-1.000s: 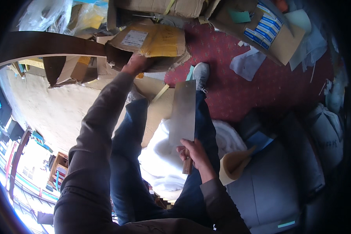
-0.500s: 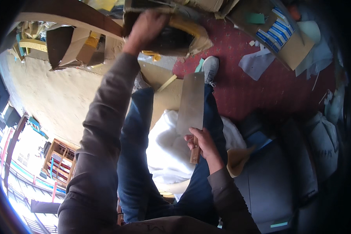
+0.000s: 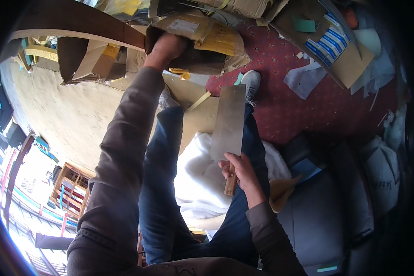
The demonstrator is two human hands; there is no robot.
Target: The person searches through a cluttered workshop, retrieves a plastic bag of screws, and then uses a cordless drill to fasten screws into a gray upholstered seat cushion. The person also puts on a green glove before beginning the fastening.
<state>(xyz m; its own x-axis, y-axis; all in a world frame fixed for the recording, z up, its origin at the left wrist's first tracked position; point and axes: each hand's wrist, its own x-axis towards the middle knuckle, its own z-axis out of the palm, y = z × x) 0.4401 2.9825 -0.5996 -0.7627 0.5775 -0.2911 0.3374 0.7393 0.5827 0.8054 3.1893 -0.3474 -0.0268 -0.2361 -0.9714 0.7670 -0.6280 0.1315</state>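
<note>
My right hand (image 3: 242, 171) is closed round the short wooden handle (image 3: 231, 182) of a tool with a wide, flat, rectangular metal blade (image 3: 228, 122). The blade points away from me over my right thigh; I cannot make out teeth on its edges, so its exact kind is unclear. At the far side, my left hand (image 3: 168, 49) reaches into the mouth of a worn cardboard box (image 3: 223, 39) patched with yellow tape. Its fingers are hidden inside the dark opening, so whatever they touch does not show.
A curved wooden beam (image 3: 78, 23) crosses above my left forearm. More open cartons (image 3: 94, 62) lie at far left. White padding (image 3: 198, 179) sits between my legs. Dark upholstered pieces (image 3: 313, 221) stand at right, and a carton holding small blue-and-white boxes (image 3: 329, 43) rests on red carpet (image 3: 290, 115).
My left hand has come down from the box's upper edge and gone into its opening. The box's taped flap shows more now. My right hand keeps the tool almost still.
</note>
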